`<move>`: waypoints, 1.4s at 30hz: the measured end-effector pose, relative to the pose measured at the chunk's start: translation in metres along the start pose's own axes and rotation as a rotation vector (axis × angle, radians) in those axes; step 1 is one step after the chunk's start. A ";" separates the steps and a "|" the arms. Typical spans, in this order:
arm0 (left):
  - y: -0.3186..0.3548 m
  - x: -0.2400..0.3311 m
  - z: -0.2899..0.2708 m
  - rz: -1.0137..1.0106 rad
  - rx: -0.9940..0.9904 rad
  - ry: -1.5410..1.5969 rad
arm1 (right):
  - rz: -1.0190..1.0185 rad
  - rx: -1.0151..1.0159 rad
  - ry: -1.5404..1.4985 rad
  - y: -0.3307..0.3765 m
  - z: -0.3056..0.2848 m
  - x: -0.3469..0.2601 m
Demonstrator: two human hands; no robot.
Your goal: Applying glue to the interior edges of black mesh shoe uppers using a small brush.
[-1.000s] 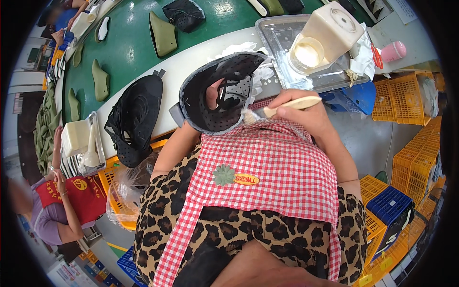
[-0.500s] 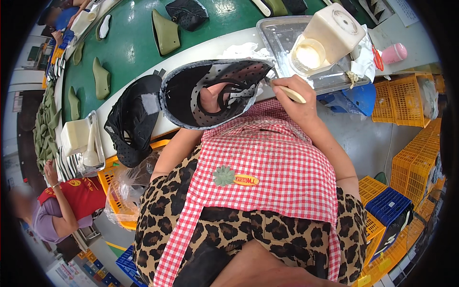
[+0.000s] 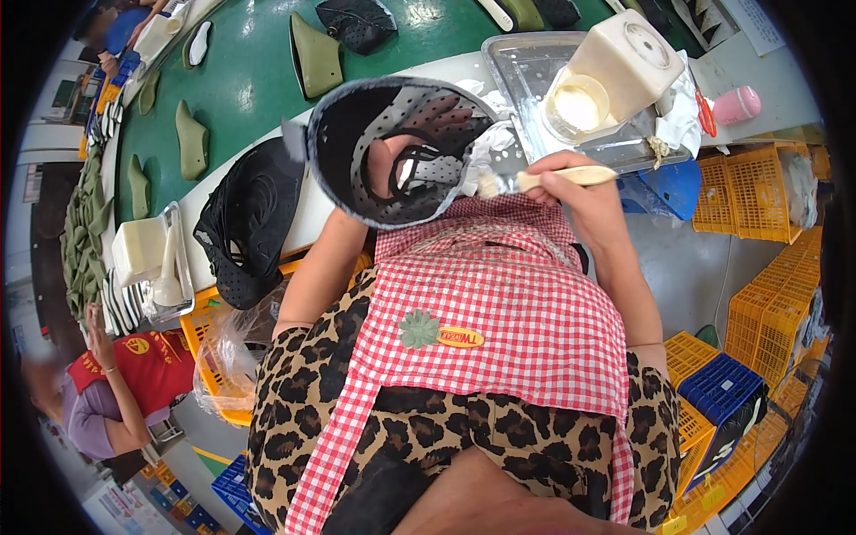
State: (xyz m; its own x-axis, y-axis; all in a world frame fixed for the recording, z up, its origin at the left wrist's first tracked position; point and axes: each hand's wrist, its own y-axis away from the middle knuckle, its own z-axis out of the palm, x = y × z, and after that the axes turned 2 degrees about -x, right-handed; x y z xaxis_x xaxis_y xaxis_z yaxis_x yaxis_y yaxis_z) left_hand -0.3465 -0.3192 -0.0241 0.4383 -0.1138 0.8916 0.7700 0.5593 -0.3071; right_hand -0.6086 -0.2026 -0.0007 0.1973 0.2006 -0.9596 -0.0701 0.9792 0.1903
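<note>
One dotted black shoe upper (image 3: 379, 114), grey-rimmed

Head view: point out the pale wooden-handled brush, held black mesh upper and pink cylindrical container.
Pale wooden-handled brush (image 3: 587, 176), head view: handle.
Held black mesh upper (image 3: 342, 134), head view: inner wall.
Pink cylindrical container (image 3: 735, 105), head view: side.

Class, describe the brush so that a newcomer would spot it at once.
Start at the red-checked apron in the centre and go up to the right hand. The brush is in its grip, bristles pointing left; its smooth, pale handle sets it apart from the black dotted material beside it.
</note>
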 end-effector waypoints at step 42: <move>0.040 0.076 -0.082 -0.284 0.588 -0.191 | -1.107 0.431 0.951 -0.090 0.004 -0.072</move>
State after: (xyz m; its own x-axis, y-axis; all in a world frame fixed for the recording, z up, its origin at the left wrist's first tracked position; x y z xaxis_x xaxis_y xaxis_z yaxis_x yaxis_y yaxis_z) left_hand -0.2450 -0.3727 0.0040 0.1252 -0.2049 0.9707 0.4387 0.8890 0.1311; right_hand -0.6128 -0.3049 0.0519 -0.7380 -0.5460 -0.3965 0.0011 0.5867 -0.8098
